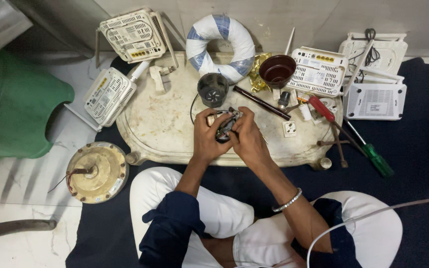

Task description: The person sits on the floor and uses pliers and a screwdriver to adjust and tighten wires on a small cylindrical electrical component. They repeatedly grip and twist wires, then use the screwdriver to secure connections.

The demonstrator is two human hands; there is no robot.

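My left hand (208,135) and right hand (247,139) both close around a small dark motor part with coloured wires (224,125), held just above the near edge of the worn cream oval tray (160,124). It looks half dismantled, work unfinished. Wrists bend inward, fingers curled. A black slotted cup (212,89) stands just beyond.

A ring (220,45) lies behind the fan housing (212,89) on the tray (160,129).
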